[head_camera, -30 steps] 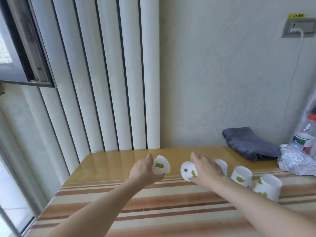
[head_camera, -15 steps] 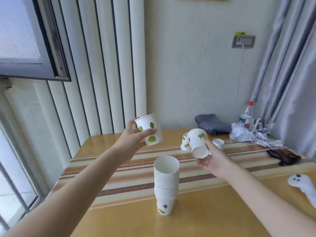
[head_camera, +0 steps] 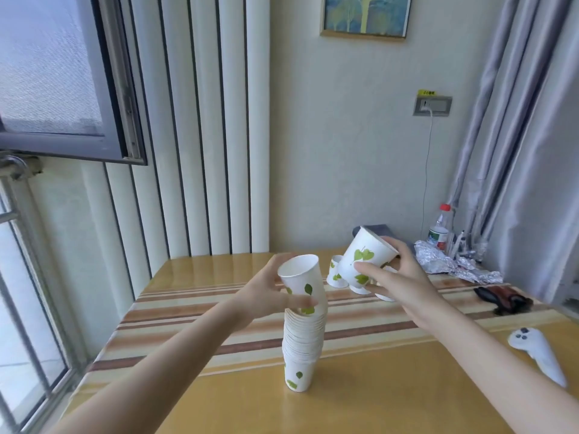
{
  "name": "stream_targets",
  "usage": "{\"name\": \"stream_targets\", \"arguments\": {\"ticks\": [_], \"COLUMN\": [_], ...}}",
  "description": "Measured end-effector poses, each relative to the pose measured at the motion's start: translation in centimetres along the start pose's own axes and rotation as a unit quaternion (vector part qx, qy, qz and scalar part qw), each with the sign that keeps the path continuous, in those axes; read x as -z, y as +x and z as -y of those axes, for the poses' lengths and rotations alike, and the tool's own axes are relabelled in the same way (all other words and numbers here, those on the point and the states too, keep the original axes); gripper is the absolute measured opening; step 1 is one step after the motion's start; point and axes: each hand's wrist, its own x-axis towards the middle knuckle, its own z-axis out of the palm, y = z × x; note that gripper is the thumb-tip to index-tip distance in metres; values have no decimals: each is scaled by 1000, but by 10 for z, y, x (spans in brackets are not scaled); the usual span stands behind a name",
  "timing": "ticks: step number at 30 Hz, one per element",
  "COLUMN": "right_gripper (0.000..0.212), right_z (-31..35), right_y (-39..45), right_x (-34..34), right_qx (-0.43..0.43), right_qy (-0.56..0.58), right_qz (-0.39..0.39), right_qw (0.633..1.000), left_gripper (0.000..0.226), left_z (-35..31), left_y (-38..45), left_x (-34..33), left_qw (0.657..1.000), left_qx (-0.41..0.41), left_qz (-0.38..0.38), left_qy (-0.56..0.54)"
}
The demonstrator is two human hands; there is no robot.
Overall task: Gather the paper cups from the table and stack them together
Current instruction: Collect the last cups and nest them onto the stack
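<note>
A tall stack of white paper cups with green leaf prints [head_camera: 303, 346] stands upright on the wooden table [head_camera: 391, 402]. My left hand [head_camera: 266, 292] grips a cup [head_camera: 300, 278] whose base sits in the top of the stack, mouth up. My right hand [head_camera: 398, 277] holds another cup [head_camera: 365, 258] tilted in the air, up and to the right of the stack. Behind it, loose cups [head_camera: 336, 272] stand on the striped runner, partly hidden by my right hand.
Crumpled foil [head_camera: 451, 264], a plastic bottle [head_camera: 440, 228] and a grey cloth [head_camera: 380, 228] lie at the back right. A dark object [head_camera: 501, 300] and a white controller [head_camera: 537, 352] rest at the right. A window and white slats stand at the left.
My left hand has brought its cup down onto the top of the stack. My right hand has lifted its cup higher, and the view has shifted closer to the stack.
</note>
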Motion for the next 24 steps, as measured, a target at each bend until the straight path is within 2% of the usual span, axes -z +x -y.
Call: {"name": "stream_targets", "arguments": {"ticks": [4,7,10,13,14,16,20,24], "right_gripper": [72,84,85,84,84,82,74,71], "right_z": [7,6,5,4,4,0,-17,-30], "right_y": [9,15,17,18,18,17,10,5], "right_x": [-25,-39,-43,-44,-45,-50,-58,-56], "right_qx": [60,75,78,81,85,91,97,91], "right_qy": [-69,-86,-76,-78,-87,-107,-178,-236], "right_qz": [29,19,20,25,30,45,80,131], "right_qw": [995,993,994,993,992,989,976,959], "left_gripper": [82,74,83,105,106,94,65,64], "left_z": [8,13,14,12,13,17,29,39], "left_y": [-4,-1,2,2,3,2,3,9], "left_x": [8,11,14,12,14,20,29,29], "left_qw": [1000,999,999,998,998,998,991,987], "left_qx": [6,3,-6,8,15,22,52,47], "left_qz": [-19,-36,-23,28,46,57,14,22], "left_qy": [1,20,39,59,41,-20,-126,-153]}}
